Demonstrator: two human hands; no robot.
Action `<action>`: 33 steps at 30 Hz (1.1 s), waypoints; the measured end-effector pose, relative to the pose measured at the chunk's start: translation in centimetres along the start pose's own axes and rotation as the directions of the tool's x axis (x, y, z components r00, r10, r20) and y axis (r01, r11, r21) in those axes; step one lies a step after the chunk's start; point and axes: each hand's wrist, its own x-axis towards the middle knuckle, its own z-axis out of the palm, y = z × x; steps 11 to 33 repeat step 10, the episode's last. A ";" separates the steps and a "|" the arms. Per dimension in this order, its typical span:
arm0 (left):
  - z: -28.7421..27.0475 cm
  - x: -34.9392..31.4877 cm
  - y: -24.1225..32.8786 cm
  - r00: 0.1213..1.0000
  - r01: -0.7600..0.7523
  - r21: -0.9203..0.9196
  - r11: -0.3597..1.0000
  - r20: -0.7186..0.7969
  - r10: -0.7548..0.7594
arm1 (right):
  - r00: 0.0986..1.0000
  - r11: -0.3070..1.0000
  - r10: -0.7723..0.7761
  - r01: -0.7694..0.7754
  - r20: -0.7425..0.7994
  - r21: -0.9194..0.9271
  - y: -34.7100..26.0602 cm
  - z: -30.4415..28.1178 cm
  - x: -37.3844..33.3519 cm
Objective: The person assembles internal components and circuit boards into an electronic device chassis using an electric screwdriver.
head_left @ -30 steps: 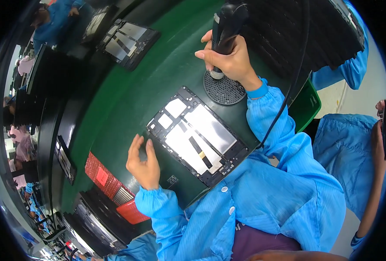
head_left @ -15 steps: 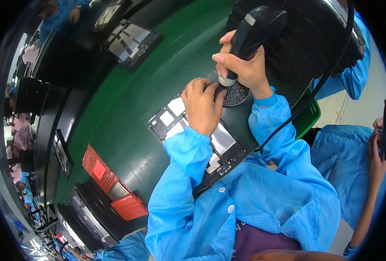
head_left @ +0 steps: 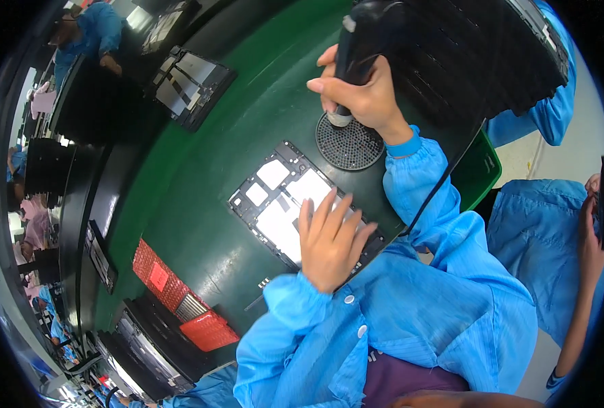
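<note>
In my right hand (head_left: 364, 98) is a black electric screwdriver (head_left: 357, 51), gripped around its body. The screwdriver's pale tip end points down at the round black perforated screw tray (head_left: 346, 146); whether it touches the tray I cannot make out. An opened tablet body (head_left: 285, 221) with white and silver panels lies slanted on the green bench in front of me. My left hand (head_left: 330, 241) is over its near right part with fingers spread and nothing visible in them. Slight blur hides whether its fingertips touch the tablet.
At the upper left lies another opened tablet body (head_left: 192, 88). Red bubble wrap (head_left: 206, 331) with metal strips is on the left, beside stacked black frames (head_left: 156, 340). Dark stacked panels (head_left: 478, 54) stand at the upper right. A green bin (head_left: 482, 170) and a cable are at right.
My left hand has left the screwdriver tip and moved down over the tablet, its fingers opening out. My right hand and the screwdriver have shifted left over the screw tray.
</note>
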 end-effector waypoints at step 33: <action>-2.4 -8.5 0.7 0.976 0.196 0.043 0.980 0.084 -0.199 | 0.993 0.993 0.120 -0.120 0.013 -0.021 0.9 -0.6 0.3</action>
